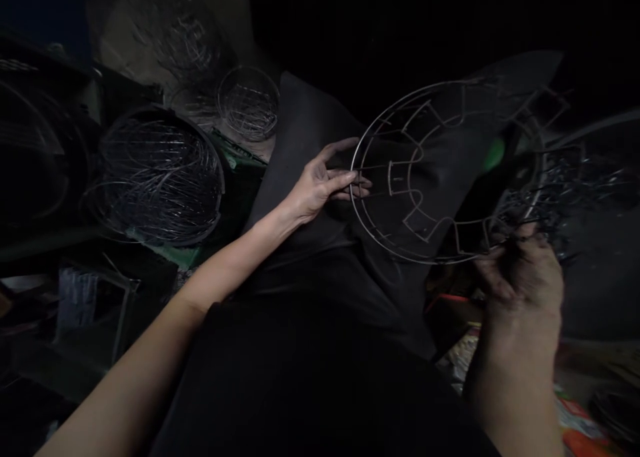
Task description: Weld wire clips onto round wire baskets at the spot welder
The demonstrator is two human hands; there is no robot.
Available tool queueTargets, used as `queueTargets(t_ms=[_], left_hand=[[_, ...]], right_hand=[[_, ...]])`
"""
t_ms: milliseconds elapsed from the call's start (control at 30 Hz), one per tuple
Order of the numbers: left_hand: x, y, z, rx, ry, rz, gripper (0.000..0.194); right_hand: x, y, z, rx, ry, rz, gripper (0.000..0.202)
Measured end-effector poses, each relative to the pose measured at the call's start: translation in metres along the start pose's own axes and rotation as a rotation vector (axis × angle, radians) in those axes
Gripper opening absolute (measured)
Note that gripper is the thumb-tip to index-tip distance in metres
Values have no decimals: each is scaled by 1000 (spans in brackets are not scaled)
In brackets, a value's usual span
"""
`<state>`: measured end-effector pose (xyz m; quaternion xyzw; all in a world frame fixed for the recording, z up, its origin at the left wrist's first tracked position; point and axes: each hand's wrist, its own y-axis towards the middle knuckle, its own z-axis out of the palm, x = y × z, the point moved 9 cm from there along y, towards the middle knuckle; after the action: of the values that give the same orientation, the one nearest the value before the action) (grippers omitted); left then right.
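A round wire frame [400,244] with an outer ring and bent wire loops inside is held over the lap. My left hand [325,180] pinches its left edge between thumb and fingers. At the lower right of the ring, my right hand [525,264] grips the rim, its fingers partly in shadow. Small dark metal pieces [575,184] lie in a heap beyond the right side of the frame.
A round container of dark wires [160,170] stands at the left, with a green edge beneath it. Behind it sits a smaller ring-shaped wire basket [249,104]. Dark trousers [310,124] cover the legs. Colourful packaging [575,417] lies at the lower right.
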<state>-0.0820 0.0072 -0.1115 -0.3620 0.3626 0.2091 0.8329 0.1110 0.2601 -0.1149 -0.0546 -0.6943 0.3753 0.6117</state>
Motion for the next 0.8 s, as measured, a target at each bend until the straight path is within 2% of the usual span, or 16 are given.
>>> queueTargets(t_ms=[133, 200, 300, 367, 533, 700, 800], left_hand=[[13, 21, -6, -9, -19, -10, 73], [24, 26, -7, 12, -36, -40, 66], [30, 27, -8, 12, -43, -63, 55], [28, 25, -9, -16, -38, -69, 54], [26, 27, -8, -37, -50, -109, 54], [33, 31, -7, -33, -90, -119, 58], [24, 16, -7, -36, -81, -96, 56]], right_hand=[[-28, -5, -2, -132, 78, 182, 14], [-39, -4, -2, -182, 86, 170, 14], [-44, -4, -4, -176, 114, 105, 10], [-43, -11, -5, -117, 131, 83, 5], [-36, -48, 6, 128, 36, 15, 31], [-46, -65, 14, 152, -63, 12, 56], [-50, -69, 7, 119, -79, 35, 60]])
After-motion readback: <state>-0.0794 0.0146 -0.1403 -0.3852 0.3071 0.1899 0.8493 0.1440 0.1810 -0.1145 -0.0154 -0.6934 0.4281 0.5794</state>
